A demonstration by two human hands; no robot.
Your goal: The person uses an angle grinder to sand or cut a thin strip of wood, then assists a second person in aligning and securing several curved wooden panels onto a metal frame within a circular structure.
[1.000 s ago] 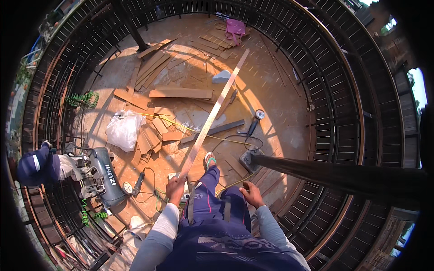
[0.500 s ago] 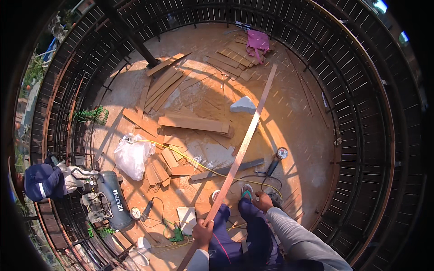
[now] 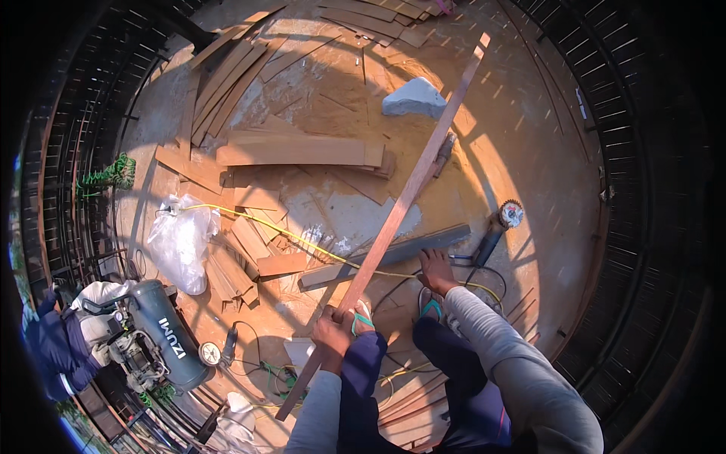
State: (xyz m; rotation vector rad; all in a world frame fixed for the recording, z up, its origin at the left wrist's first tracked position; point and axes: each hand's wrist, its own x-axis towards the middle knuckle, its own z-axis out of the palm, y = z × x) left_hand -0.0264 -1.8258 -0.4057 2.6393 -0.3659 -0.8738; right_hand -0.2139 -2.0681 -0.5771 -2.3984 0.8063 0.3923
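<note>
My left hand is wrapped round a long, narrow reddish plank, which runs diagonally from my lower left toward the upper right. My right hand has its fingers spread, just over the near side of a dark grey beam on the floor, holding nothing. An angle grinder with a toothed disc lies right of that hand, with cables around it. A yellow hose crosses the floor under the plank. My sandalled feet are beside and below my hands.
Loose boards are strewn ahead, with a pale block among sawdust. A white plastic bag, a second grinder and an air compressor lie at left, beside dark blue clothing. Slatted railings curve around the floor.
My view has moved forward and tilted down toward the floor. My right hand has reached forward from near my knee and its fingers have spread; my left hand still holds the plank.
</note>
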